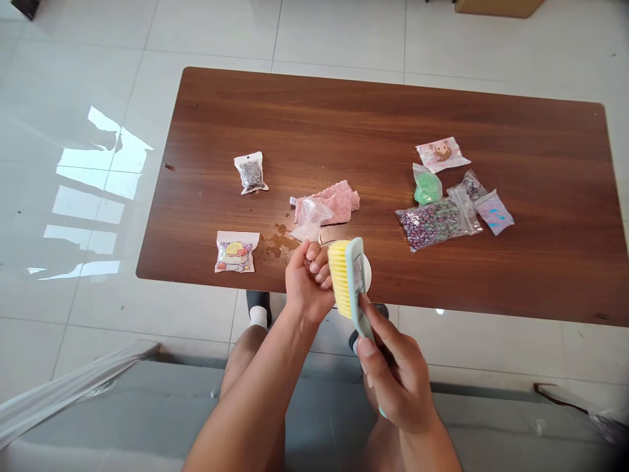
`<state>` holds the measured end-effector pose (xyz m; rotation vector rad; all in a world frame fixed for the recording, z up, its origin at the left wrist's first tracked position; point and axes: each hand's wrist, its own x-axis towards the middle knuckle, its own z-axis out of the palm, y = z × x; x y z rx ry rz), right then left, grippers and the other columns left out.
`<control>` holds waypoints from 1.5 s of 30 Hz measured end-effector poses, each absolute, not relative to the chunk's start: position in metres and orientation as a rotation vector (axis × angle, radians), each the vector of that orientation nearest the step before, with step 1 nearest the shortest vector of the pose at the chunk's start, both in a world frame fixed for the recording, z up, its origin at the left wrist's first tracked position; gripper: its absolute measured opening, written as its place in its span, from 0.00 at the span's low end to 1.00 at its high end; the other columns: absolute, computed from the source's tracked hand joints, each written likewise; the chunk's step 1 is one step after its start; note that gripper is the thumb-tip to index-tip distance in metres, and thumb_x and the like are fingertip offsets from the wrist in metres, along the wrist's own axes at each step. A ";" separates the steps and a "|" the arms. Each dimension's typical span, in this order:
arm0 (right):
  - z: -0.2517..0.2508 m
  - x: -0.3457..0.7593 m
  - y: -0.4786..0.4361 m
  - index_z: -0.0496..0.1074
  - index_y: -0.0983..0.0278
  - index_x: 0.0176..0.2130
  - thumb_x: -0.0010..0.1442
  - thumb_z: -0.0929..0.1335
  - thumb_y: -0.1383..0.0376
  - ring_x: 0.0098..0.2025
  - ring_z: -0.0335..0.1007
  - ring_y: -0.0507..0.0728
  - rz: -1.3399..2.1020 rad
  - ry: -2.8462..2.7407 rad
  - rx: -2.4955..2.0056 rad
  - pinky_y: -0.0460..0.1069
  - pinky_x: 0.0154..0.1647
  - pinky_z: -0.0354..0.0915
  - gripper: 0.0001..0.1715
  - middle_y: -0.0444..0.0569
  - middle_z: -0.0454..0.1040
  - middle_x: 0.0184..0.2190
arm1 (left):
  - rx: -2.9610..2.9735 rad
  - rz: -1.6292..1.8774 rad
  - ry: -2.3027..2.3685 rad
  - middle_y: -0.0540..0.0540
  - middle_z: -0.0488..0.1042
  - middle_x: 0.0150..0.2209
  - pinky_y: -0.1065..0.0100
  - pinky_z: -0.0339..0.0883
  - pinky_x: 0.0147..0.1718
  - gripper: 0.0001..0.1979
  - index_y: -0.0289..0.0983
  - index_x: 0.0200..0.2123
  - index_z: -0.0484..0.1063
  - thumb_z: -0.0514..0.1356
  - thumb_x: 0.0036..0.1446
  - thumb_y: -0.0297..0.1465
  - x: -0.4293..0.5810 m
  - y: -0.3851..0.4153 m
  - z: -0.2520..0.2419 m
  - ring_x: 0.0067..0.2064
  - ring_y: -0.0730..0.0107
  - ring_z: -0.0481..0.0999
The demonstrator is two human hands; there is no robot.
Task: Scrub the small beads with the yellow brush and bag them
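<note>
My right hand (398,373) is wrapped around the handle of a scrubbing brush (358,275) with a pale blue-green back and yellow bristles. The bristles face left, against or very close to the fingertips of my left hand (309,282). That hand is turned palm up with its fingers curled in, and I see nothing in it. Behind both hands, a white round dish (367,272) shows only in part at the table's near edge. Just beyond my left fingers lies a clear plastic bag (310,219), partly over a pink cloth (339,200).
Water drops (278,242) wet the brown table (373,131). On its left lie a bag of grey bits (252,174) and a cartoon-printed packet (236,252). Rightward are a bag of purple and green beads (435,223), a green-filled bag (427,187) and several small packets.
</note>
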<state>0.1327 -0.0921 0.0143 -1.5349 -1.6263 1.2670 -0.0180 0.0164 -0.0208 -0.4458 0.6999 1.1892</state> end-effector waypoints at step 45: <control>0.020 0.134 -0.089 0.62 0.51 0.71 0.73 0.63 0.60 0.17 0.56 0.50 1.544 -1.380 -1.515 0.44 0.17 0.58 0.30 0.37 0.63 0.18 | -0.516 1.223 0.686 0.53 0.68 0.23 0.77 0.66 0.23 0.18 0.37 0.29 0.68 0.52 0.73 0.36 -0.006 0.021 -0.020 0.22 0.79 0.70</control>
